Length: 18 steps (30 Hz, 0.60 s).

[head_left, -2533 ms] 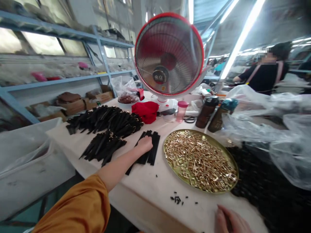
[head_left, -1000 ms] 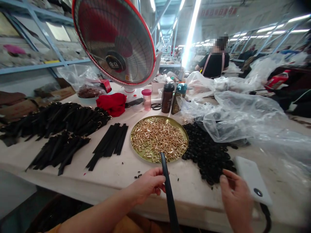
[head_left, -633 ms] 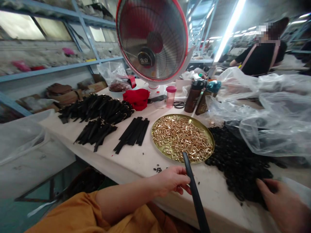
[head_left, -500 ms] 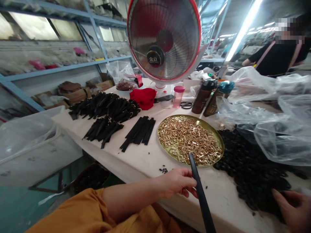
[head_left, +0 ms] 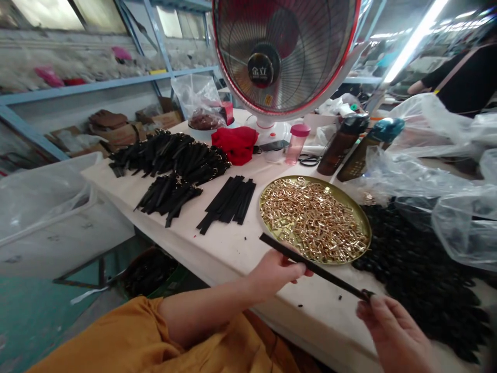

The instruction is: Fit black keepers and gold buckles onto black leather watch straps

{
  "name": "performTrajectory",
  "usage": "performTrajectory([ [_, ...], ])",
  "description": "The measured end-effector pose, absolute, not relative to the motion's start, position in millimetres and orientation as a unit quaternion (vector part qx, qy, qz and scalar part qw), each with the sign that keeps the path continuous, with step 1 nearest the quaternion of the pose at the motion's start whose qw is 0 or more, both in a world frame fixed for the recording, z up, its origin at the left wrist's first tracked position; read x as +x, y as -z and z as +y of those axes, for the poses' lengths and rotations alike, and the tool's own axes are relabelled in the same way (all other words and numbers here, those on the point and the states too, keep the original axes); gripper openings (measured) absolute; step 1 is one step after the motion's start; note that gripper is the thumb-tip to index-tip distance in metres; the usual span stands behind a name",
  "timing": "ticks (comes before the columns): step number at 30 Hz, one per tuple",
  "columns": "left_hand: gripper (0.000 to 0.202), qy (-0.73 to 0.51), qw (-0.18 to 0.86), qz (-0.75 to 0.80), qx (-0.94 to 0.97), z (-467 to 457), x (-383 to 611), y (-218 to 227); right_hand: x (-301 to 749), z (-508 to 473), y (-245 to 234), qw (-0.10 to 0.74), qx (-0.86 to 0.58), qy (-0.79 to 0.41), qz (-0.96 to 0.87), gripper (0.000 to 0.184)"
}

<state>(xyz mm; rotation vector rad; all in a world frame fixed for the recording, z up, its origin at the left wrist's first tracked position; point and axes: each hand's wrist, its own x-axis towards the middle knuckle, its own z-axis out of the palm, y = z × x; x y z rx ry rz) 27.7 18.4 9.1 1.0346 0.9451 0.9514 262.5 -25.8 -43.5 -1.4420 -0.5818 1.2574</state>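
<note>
My left hand (head_left: 269, 273) is closed around a flat black strap (head_left: 332, 277), gripping it part way along. The strap slants from the near edge of the tray down toward the right. At its lower right end, my right hand (head_left: 398, 329) pinches a small dark piece (head_left: 366, 295) that touches the strap tip; its exact shape is hard to make out. Just behind the strap lies a round gold tray (head_left: 359, 215) heaped with small gold metal buckles (head_left: 318, 223). Beside my right hand spreads a pile of small black pieces (head_left: 423, 280).
Several flat black straps (head_left: 229, 202) lie left of the tray, with bundled straps bearing gold buckles (head_left: 166, 160) beyond. A large fan (head_left: 287, 57), a pink cup (head_left: 297, 145), scissors (head_left: 309, 160), two bottles (head_left: 344, 145) and plastic bags (head_left: 462, 207) stand behind. Another person (head_left: 466, 77) is at far right.
My right hand has moved from the black pile to the strap's end, now pinching a small dark piece. The strap has swung from steep to a flatter slant. The view has shifted slightly left.
</note>
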Motion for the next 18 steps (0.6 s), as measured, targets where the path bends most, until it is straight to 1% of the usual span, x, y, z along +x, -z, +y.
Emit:
performTrajectory([
  [2,0.013,-0.420,0.582,0.374,0.588,13.8,17.4,-10.3,235.7,-31.7,39.4,0.548,-0.568,-0.592,-0.162,0.029],
  [4,0.010,-0.360,0.495,0.306,0.729,8.8,7.5,-11.1,221.1,-33.1,35.7,0.550,-0.536,-0.634,-0.095,0.029],
  [6,0.014,-0.278,0.423,0.258,0.823,4.5,0.7,-11.0,216.1,-31.6,32.9,0.556,-0.517,-0.648,-0.059,0.028],
  [8,0.019,-0.229,0.375,0.254,0.861,1.3,-2.3,-9.6,215.5,-29.3,31.3,0.563,-0.514,-0.646,-0.048,0.027],
  [15,0.017,-0.206,0.346,0.246,0.882,-5.6,2.1,3.5,207.4,-26.1,32.1,0.559,-0.538,-0.628,-0.056,0.030],
  [18,0.015,-0.208,0.365,0.263,0.869,-8.3,6.2,10.3,200.7,-27.4,33.8,0.556,-0.533,-0.634,-0.072,0.026],
])
